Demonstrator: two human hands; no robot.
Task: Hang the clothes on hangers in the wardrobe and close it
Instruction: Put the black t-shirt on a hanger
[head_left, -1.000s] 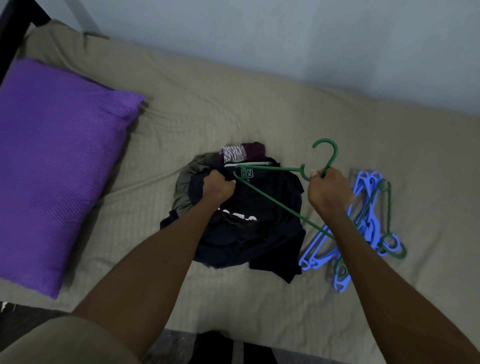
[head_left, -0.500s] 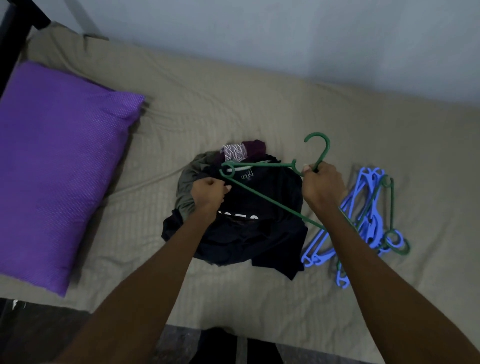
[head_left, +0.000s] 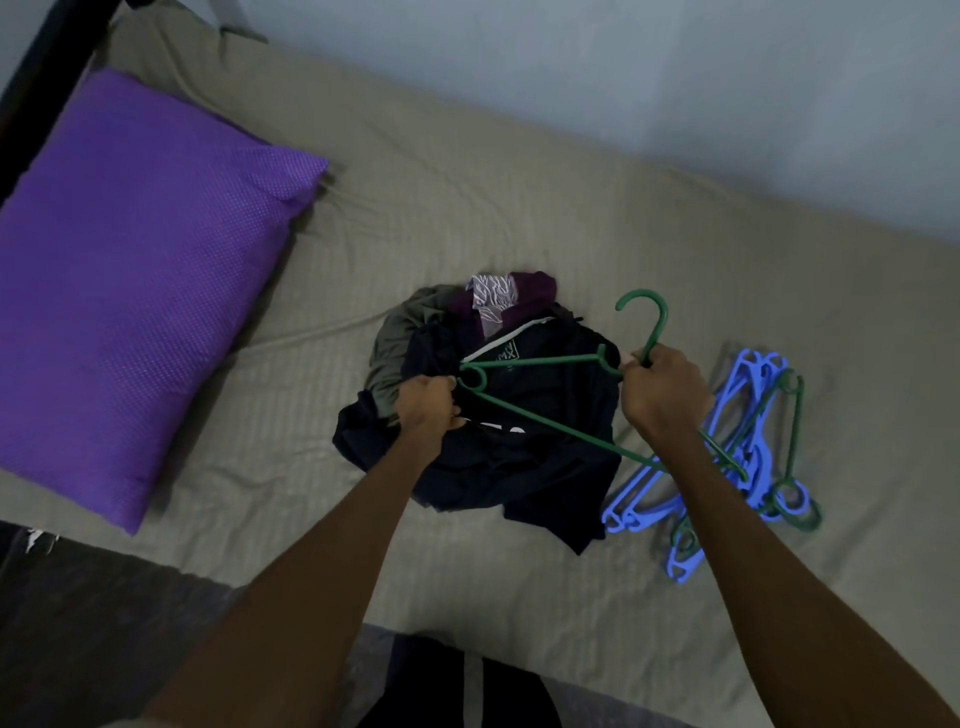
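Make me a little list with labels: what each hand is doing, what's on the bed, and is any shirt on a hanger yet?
left hand: left hand grips the dark shirt on top of the clothes pile
right hand: right hand holds the green hanger at the base of its hook
hanger position: above the dark shirt, not yet inside it
spare hangers: blue and green heap right of the pile
bed: tan sheet
pillow: purple pillow at left
wardrobe: not in view

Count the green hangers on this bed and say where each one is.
2 for certain: one green hanger held by the right hand over the dark shirt; another lies tangled in the pile of blue hangers to the right. More may be hidden there.
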